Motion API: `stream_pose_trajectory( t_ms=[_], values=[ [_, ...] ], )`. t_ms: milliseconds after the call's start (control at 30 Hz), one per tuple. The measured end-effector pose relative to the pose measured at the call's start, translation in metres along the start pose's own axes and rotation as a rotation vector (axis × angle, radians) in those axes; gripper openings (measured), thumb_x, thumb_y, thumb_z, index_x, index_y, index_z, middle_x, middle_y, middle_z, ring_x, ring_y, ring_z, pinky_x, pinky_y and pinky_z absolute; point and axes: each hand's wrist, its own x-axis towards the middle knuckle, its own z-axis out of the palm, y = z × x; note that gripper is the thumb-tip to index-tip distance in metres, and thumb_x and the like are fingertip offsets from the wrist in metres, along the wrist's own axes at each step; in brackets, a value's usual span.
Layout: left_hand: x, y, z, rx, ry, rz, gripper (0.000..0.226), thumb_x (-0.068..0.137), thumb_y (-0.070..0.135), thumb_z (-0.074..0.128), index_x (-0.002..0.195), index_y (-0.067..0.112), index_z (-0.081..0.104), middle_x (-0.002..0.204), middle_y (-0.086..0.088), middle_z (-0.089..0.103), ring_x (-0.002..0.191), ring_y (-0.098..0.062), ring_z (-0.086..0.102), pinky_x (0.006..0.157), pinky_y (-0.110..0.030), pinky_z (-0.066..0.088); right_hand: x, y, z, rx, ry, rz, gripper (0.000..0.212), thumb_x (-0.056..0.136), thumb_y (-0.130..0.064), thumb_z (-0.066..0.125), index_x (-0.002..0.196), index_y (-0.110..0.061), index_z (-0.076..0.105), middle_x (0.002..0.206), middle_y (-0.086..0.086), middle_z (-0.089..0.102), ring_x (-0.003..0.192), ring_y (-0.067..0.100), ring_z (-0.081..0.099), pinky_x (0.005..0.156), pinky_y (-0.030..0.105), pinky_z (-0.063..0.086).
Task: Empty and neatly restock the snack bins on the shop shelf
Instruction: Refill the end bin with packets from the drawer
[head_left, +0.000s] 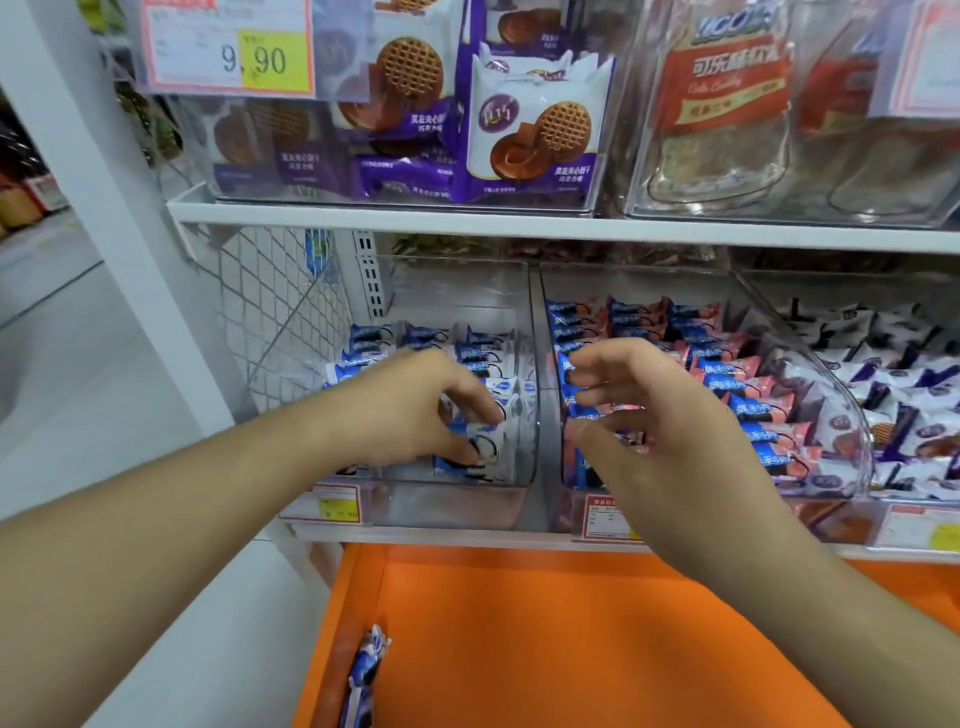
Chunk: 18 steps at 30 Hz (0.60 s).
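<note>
Two clear snack bins stand side by side on the middle shelf. The left bin (530, 364) holds white-and-blue cookie packets (483, 348). My left hand (415, 410) reaches into it, fingers curled round a white-and-blue packet (485, 439) near the front. The middle bin (852, 410) holds rows of pink-and-blue packets (748, 384). My right hand (644, 410) hovers over its front left part, fingers loosely curled and spread above the packets, holding nothing that I can see.
An orange tray (571, 639) lies below the shelf, with one blue-and-white packet (366, 670) at its left edge. A third bin (924, 395) of white-and-purple packets stands at the right. Upper shelf (467, 218) carries clear bins of purple waffle-cookie packs (530, 124). Price tags (337, 501) hang on the bin fronts.
</note>
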Motion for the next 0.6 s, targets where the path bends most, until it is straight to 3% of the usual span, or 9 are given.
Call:
stream_pose_trajectory(
  t_ms=[200,333,467,533,600],
  values=[
    [0.025,-0.021,0.024,-0.029,-0.047,0.003,0.043,0.069,0.03,0.097,0.104,0.04,0.075,0.1,0.017,0.071,0.091,0.004,0.067,0.086,-0.022,0.058,0.0,0.006,-0.002,0.029,-0.026,-0.005,0.038,0.095,-0.007,0.069,0.118,-0.036,0.061,0.108,-0.027,0.061,0.11,0.0,0.061,0.09,0.023,0.053],
    [0.022,-0.025,0.021,-0.049,-0.029,0.009,0.033,0.072,0.025,0.095,0.098,0.035,0.076,0.097,0.021,0.072,0.091,0.01,0.065,0.078,-0.013,0.053,-0.001,0.009,-0.003,0.033,-0.038,0.004,0.039,0.094,-0.005,0.068,0.114,-0.038,0.061,0.109,-0.028,0.062,0.109,-0.001,0.062,0.09,0.025,0.055],
    [0.021,-0.025,0.023,0.08,0.037,-0.011,0.031,0.07,0.039,0.095,0.098,0.041,0.08,0.098,0.021,0.067,0.09,0.003,0.061,0.074,-0.014,0.05,-0.002,0.011,-0.002,0.046,-0.041,0.014,0.038,0.094,-0.004,0.068,0.113,-0.036,0.063,0.107,-0.024,0.064,0.108,0.0,0.062,0.089,0.022,0.054],
    [0.021,-0.024,0.026,0.097,0.024,-0.021,0.034,0.069,0.039,0.095,0.1,0.039,0.081,0.097,0.018,0.069,0.089,0.001,0.063,0.066,-0.008,0.048,-0.002,0.011,-0.002,0.049,-0.037,0.01,0.038,0.093,-0.002,0.068,0.113,-0.034,0.064,0.106,-0.023,0.064,0.108,0.0,0.062,0.089,0.021,0.053],
    [0.021,-0.025,0.03,0.105,0.013,-0.019,0.037,0.069,0.036,0.096,0.102,0.036,0.081,0.096,0.017,0.073,0.089,0.003,0.065,0.067,-0.006,0.048,-0.002,0.011,-0.002,0.048,-0.038,0.013,0.038,0.093,-0.001,0.068,0.112,-0.033,0.064,0.106,-0.022,0.065,0.108,0.0,0.062,0.089,0.021,0.053]
  ],
)
